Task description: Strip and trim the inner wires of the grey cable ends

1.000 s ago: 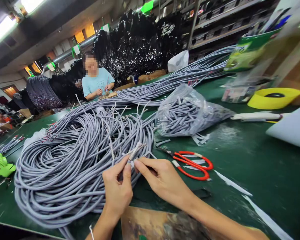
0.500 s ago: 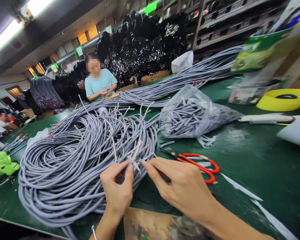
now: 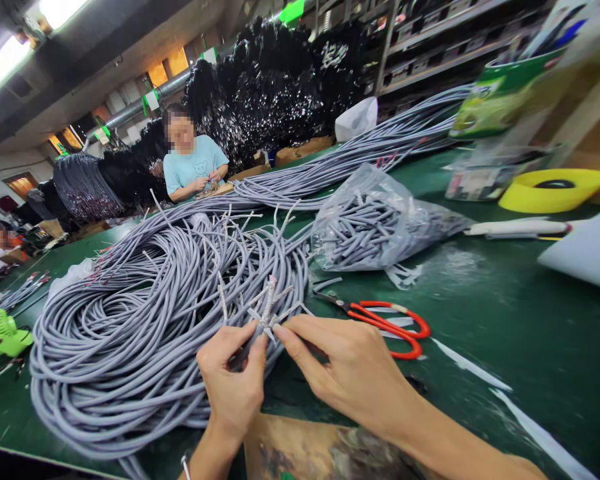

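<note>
Above the green counter, the left hand pinches a round grey cable below its silvery braided end; the right hand pinches splayed pale strands. A firm left grip should help.

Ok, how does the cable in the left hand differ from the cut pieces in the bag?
End: the cable opens into splayed pale strands; the pieces look like short, plain grey lengths.
Place: the cable is pinched in the left hand, with the right hand at its strands; the pieces lie in a clear bag.
Number: one cable is held; the pieces are many, heaped together.
Shared: both show grey covering.
</note>
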`<state>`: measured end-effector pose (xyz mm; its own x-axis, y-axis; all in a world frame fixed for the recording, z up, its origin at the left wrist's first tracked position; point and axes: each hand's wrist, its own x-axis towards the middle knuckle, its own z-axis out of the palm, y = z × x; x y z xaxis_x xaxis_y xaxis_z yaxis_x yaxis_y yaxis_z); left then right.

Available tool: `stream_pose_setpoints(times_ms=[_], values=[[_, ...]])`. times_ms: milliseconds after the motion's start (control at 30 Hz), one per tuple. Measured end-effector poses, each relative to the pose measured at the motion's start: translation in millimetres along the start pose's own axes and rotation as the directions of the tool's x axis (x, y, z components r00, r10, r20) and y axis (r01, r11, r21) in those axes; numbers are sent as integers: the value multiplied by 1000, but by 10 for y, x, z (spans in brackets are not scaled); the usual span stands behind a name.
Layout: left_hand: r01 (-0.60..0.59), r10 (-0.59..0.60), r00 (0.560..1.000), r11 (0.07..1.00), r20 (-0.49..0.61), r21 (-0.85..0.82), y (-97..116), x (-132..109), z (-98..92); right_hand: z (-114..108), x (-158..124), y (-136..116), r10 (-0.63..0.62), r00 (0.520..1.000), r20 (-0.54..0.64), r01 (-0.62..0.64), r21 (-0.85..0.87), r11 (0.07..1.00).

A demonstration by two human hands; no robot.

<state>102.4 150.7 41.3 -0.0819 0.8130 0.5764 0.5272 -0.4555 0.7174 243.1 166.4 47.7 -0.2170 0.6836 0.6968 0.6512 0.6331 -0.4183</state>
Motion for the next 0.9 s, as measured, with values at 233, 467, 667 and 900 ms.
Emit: stream_pose_setpoints(times_ms=[233,467,667,900], values=[[101,-99,995,986,23,-130,9,28,-9,27,36,8,13,1000,26,-16,119,993],[79,-79,997,993,5,-89,30,25,-12,56,46,29,129,982,135,-161,261,952],[-40,36,999,994,37,103,50,23,14,142,93,54,222,916,333,-376,525,764],[22,-28,997,997,76,74,17,56,30,186,-67,-21,-4,992,-128,0,-28,1000]])
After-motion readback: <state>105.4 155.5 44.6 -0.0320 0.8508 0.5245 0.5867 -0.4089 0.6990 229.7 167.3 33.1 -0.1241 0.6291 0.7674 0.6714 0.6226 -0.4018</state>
